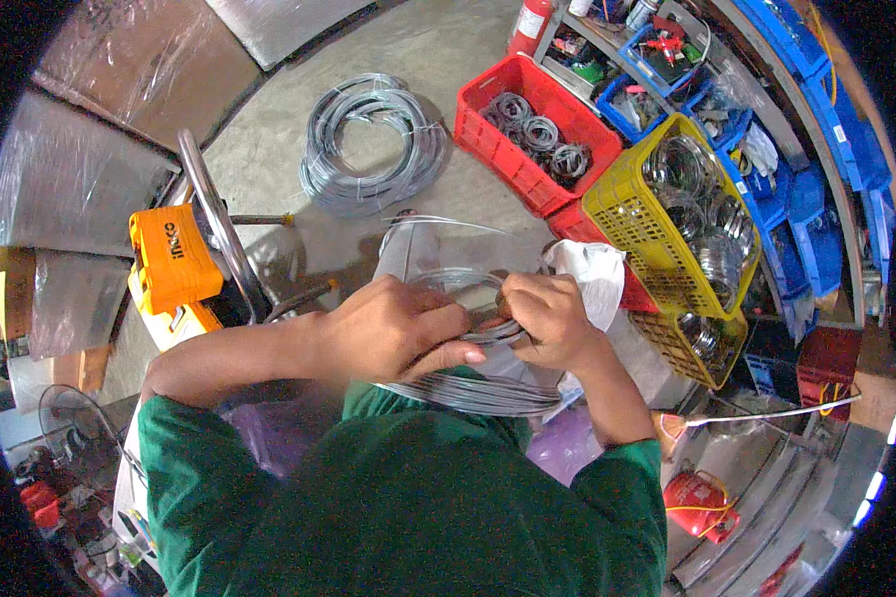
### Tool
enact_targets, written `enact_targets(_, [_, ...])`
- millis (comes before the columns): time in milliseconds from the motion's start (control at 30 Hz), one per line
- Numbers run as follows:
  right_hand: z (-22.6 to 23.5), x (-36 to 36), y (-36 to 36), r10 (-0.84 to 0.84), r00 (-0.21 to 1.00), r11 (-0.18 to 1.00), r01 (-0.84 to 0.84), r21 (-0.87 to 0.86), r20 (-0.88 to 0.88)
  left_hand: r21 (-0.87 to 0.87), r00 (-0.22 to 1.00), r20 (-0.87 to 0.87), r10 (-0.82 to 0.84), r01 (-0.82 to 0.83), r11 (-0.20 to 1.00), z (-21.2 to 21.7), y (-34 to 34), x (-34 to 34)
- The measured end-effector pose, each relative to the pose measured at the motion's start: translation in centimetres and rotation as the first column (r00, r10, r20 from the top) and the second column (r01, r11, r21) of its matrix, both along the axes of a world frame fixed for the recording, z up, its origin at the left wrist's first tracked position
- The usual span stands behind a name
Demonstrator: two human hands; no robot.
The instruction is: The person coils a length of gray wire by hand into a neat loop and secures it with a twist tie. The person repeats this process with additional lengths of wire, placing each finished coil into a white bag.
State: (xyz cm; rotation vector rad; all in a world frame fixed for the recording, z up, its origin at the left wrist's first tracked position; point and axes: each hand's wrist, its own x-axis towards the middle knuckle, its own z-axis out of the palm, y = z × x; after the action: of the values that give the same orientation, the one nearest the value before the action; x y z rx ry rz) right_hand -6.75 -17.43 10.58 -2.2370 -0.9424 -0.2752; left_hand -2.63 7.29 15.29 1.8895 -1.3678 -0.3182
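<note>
In front of my chest, my left hand (403, 330) and my right hand (546, 316) are both closed on a small coil of grey wire (458, 279). The left thumb points toward the right hand across the coil's near side. Just below them, against my green shirt, lies a larger bundle of grey wire (483, 392), partly hidden by the left hand. A loose wire end (458, 221) sticks out beyond the hands. White cloth or plastic (589, 279) sits right beside my right hand.
A big wire coil (319, 149) lies on the floor ahead. Rightward stand a red crate (523, 174) and a yellow crate (647, 244) with smaller coils, then blue bins (806, 219). A yellow-orange tool case (174, 261) and bent metal tube (204, 189) are left, near wrapped boxes (80, 179).
</note>
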Motion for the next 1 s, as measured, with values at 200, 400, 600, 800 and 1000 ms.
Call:
enact_targets(200, [0.1,0.2,-0.4,-0.096,0.944,0.989,0.127,0.079,-0.315,-0.086,0.787,-0.616,0.027,-0.102,0.991,0.1,-0.3,1.0])
enact_targets(400, [0.0,0.7,-0.3,-0.153,0.913,0.974,0.204,0.098,-0.377,0.113,0.507,-0.857,0.091,0.012,0.994,0.1,0.3,2.9])
enact_targets(600, [0.1,1.3,-0.5,-0.137,0.872,0.986,0.168,0.025,-0.469,0.047,0.58,-0.807,-0.109,0.247,0.968,-0.5,0.1,5.2])
enact_targets(800, [0.0,1.6,-0.3,-0.084,0.863,0.989,0.132,0.061,-0.498,0.014,0.232,-0.97,-0.073,0.353,0.936,-1.3,-0.5,5.4])
enact_targets(1000, [-0.5,2.0,-0.9,-0.001,0.85,0.996,0.046,0.073,-0.527,-0.196,0.137,-0.952,-0.274,0.415,0.888,-2.1,-2.2,3.3])
